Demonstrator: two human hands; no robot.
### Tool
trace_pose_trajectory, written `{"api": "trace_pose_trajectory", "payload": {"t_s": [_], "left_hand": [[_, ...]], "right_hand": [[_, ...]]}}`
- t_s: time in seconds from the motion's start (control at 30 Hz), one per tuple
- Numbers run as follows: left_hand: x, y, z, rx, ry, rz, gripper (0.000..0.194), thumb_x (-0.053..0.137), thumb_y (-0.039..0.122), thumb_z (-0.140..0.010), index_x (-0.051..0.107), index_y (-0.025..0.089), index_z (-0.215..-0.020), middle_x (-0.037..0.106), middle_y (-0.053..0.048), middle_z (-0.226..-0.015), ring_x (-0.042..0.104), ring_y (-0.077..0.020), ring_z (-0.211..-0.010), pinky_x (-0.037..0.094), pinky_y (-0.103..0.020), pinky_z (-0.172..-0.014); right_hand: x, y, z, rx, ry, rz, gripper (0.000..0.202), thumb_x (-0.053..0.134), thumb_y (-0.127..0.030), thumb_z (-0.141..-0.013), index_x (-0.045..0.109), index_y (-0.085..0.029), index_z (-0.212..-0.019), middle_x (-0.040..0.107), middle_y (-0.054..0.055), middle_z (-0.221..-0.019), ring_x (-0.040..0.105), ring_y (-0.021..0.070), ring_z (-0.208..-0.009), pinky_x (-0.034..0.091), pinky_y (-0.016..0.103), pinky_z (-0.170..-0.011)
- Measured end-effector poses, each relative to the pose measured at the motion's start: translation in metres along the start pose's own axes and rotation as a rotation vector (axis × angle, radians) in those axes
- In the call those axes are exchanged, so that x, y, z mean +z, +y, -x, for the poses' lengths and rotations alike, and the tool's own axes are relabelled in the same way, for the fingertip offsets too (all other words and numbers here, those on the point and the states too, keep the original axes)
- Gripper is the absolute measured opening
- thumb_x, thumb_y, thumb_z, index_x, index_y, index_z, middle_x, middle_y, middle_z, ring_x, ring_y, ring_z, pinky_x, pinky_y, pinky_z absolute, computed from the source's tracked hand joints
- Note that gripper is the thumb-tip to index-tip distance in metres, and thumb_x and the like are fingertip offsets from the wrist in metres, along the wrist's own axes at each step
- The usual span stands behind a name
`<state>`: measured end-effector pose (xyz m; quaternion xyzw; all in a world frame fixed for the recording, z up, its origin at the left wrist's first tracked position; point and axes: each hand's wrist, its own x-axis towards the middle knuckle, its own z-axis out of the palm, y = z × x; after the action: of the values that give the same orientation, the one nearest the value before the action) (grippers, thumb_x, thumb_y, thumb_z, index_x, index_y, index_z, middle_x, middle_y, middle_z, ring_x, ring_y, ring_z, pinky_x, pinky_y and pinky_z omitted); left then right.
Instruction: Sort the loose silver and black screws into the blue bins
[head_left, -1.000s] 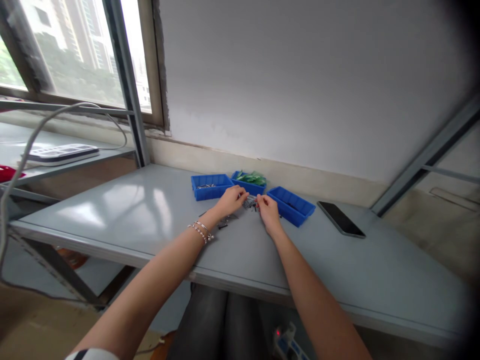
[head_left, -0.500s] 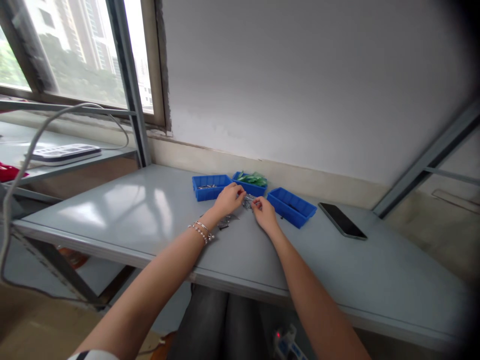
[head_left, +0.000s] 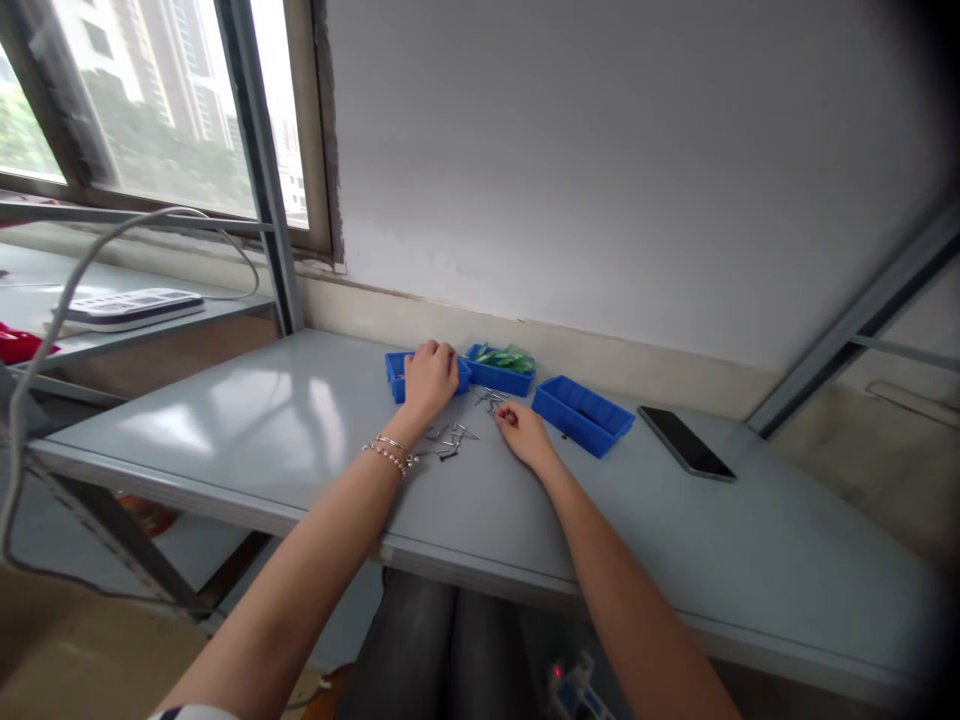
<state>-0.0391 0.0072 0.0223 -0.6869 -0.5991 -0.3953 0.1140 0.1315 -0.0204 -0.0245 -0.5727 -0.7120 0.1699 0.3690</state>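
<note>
In the head view, the left hand (head_left: 429, 376) is laid palm-down over the left bin (head_left: 397, 372); its grip is hidden beneath the palm and cannot be told. The right hand (head_left: 522, 434) is rested on the bench (head_left: 247, 420), its fingers curled narrowly at the edge of the screws (head_left: 489, 399). More screws are scattered between the hands. The middle bin (head_left: 501, 375), right bin (head_left: 582, 412) and phone (head_left: 685, 442) are seen beyond.
</note>
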Motion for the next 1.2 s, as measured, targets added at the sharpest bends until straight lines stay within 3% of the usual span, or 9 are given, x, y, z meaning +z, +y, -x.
{"api": "trace_pose_trajectory", "payload": {"t_s": [0.23, 0.47, 0.63, 0.83, 0.97, 1.1, 1.2], "left_hand": [[-0.002, -0.019, -0.006, -0.218, 0.096, -0.087, 0.026, 0.033, 0.026, -0.084, 0.057, 0.018, -0.092, 0.054, -0.010, -0.096, 0.047, -0.0249, -0.095, 0.032, -0.041, -0.080], [0.008, -0.028, -0.005, -0.298, -0.133, -0.160, 0.026, 0.036, 0.020, -0.079, 0.061, 0.016, -0.086, 0.057, -0.013, -0.094, 0.046, -0.0296, -0.096, 0.033, -0.045, -0.078], [0.010, -0.029, -0.005, -0.299, -0.179, -0.151, 0.028, 0.035, 0.020, -0.081, 0.062, 0.015, -0.087, 0.060, -0.013, -0.092, 0.048, -0.0298, -0.094, 0.033, -0.047, -0.079], [0.009, -0.027, -0.004, -0.269, -0.198, -0.169, 0.028, 0.034, 0.021, -0.081, 0.061, 0.015, -0.088, 0.059, -0.013, -0.094, 0.046, -0.0313, -0.097, 0.033, -0.048, -0.079], [0.009, -0.021, -0.002, -0.220, -0.185, -0.130, 0.028, 0.036, 0.021, -0.080, 0.056, 0.016, -0.100, 0.054, -0.014, -0.101, 0.044, -0.0296, -0.100, 0.033, -0.047, -0.082], [0.009, -0.005, 0.004, -0.076, -0.177, -0.086, 0.030, 0.038, 0.022, -0.080, 0.051, 0.017, -0.106, 0.048, -0.013, -0.107, 0.040, -0.0268, -0.103, 0.034, -0.043, -0.083], [0.011, 0.007, 0.009, 0.081, -0.240, -0.052, 0.026, 0.038, 0.022, -0.081, 0.053, 0.019, -0.102, 0.047, -0.010, -0.106, 0.040, -0.0255, -0.102, 0.036, -0.041, -0.082]], "right_hand": [[-0.001, -0.001, 0.001, 0.000, -0.042, 0.009, 0.008, 0.047, -0.020, -0.073, 0.055, -0.016, -0.073, 0.052, -0.001, -0.060, 0.047, 0.0124, -0.060, 0.032, 0.022, -0.058], [-0.001, -0.002, 0.002, -0.008, -0.049, 0.025, 0.008, 0.048, -0.020, -0.074, 0.055, -0.016, -0.073, 0.051, -0.001, -0.059, 0.045, 0.0117, -0.058, 0.030, 0.022, -0.056], [-0.001, -0.001, 0.001, -0.013, -0.048, 0.022, 0.007, 0.048, -0.018, -0.074, 0.055, -0.016, -0.074, 0.052, -0.001, -0.060, 0.045, 0.0115, -0.059, 0.030, 0.022, -0.057], [-0.001, -0.001, 0.001, -0.012, -0.071, 0.036, 0.007, 0.048, -0.018, -0.074, 0.055, -0.016, -0.074, 0.052, 0.000, -0.061, 0.046, 0.0117, -0.059, 0.030, 0.022, -0.057], [-0.001, -0.002, 0.001, 0.007, -0.090, 0.060, 0.007, 0.049, -0.018, -0.075, 0.055, -0.016, -0.075, 0.052, 0.000, -0.062, 0.045, 0.0117, -0.060, 0.030, 0.022, -0.057], [0.000, -0.002, 0.001, 0.010, -0.098, 0.062, 0.007, 0.048, -0.018, -0.075, 0.055, -0.016, -0.076, 0.050, -0.001, -0.061, 0.043, 0.0112, -0.059, 0.029, 0.021, -0.056], [0.001, -0.001, 0.001, 0.007, -0.110, 0.058, 0.008, 0.048, -0.018, -0.076, 0.056, -0.015, -0.077, 0.049, -0.001, -0.059, 0.042, 0.0107, -0.057, 0.028, 0.021, -0.055]]}}
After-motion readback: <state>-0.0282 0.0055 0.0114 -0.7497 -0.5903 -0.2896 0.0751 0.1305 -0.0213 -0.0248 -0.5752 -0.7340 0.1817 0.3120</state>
